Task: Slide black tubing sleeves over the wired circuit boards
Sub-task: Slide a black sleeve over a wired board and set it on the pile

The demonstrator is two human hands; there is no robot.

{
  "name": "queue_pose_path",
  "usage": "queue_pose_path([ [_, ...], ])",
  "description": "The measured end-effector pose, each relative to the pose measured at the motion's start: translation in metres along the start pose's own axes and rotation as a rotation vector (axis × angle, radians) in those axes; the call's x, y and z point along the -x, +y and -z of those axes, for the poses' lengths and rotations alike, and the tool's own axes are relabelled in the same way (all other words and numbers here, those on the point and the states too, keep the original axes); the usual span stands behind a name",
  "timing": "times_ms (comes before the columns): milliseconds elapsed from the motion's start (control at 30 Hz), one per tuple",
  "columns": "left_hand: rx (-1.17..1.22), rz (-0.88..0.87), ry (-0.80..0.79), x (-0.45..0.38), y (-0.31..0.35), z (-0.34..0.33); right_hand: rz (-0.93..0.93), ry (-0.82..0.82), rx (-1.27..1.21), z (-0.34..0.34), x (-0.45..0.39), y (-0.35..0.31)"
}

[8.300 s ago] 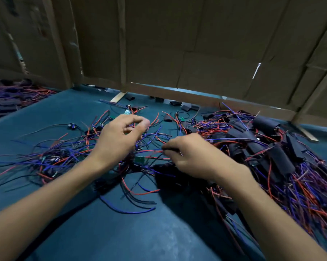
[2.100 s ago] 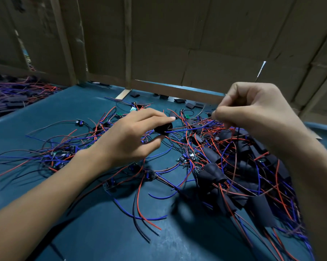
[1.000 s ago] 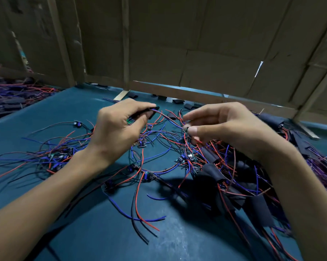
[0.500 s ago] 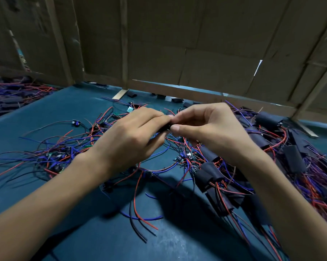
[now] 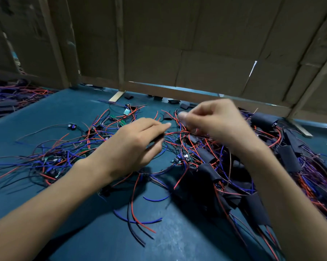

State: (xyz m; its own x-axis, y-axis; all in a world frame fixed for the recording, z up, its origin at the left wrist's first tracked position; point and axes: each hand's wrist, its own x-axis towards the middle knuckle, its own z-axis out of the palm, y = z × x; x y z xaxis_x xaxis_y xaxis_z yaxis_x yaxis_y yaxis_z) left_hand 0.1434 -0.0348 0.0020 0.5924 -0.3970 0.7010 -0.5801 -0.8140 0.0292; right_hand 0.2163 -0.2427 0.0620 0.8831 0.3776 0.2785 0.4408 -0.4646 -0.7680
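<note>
Now sleeve [image 5: 158, 137] inside left grip [image 5: 132, 147].

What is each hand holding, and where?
Left hand pinches a black sleeve at its end; right hand pinches wires leading into it.

Table [image 5: 46, 117]: bearing all items, closed at 12 o'clock by cardboard wall [image 5: 196, 44].
Loose wired boards [image 5: 51, 162]: spread at 9 o'clock on table, wire ends trailing toward 6 o'clock.
Sleeved boards heap [image 5: 271, 166]: at 3 o'clock, running down to 5 o'clock.
Spare sleeves [image 5: 174, 101]: scattered at 12 o'clock, just before wall foot.
Second wire heap [image 5: 10, 98]: at 10 o'clock, beyond table edge.
Left hand [image 5: 132, 146]: centre, above wires, left of right hand [image 5: 215, 121]; fingertips near together, wire strands between them.
</note>
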Motion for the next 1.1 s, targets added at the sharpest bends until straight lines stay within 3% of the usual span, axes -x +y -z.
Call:
queue_pose_path([
  [133, 0.14, -0.024, -0.195, 0.01, 0.012, -0.012, -0.083, 0.314, -0.093, 0.011, -0.082, 0.02],
  [200, 0.176, -0.057, -0.19, 0.011, 0.026, -0.019, -0.131, 0.221, 0.162, -0.005, -0.119, 0.036],
  [300, 0.205, -0.174, -0.146, 0.007, 0.045, -0.025, -0.169, -0.111, 0.521, -0.034, -0.139, 0.073],
  [400, 0.185, -0.262, -0.179, 0.008, 0.048, -0.026, -0.163, -0.286, 0.701, -0.052, -0.143, 0.1],
  [767, 0.128, -0.277, -0.203, 0.01, 0.046, -0.031, -0.158, -0.277, 0.65, -0.041, -0.15, 0.105],
  [1033, 0.108, -0.312, -0.095, 0.0, 0.047, -0.021, 0.044, -0.202, 0.763, -0.029, -0.136, 0.093],
  [1100, 0.127, -0.339, -0.091, -0.003, 0.053, -0.022, 0.018, -0.279, 0.762, -0.021, -0.134, 0.093],
])
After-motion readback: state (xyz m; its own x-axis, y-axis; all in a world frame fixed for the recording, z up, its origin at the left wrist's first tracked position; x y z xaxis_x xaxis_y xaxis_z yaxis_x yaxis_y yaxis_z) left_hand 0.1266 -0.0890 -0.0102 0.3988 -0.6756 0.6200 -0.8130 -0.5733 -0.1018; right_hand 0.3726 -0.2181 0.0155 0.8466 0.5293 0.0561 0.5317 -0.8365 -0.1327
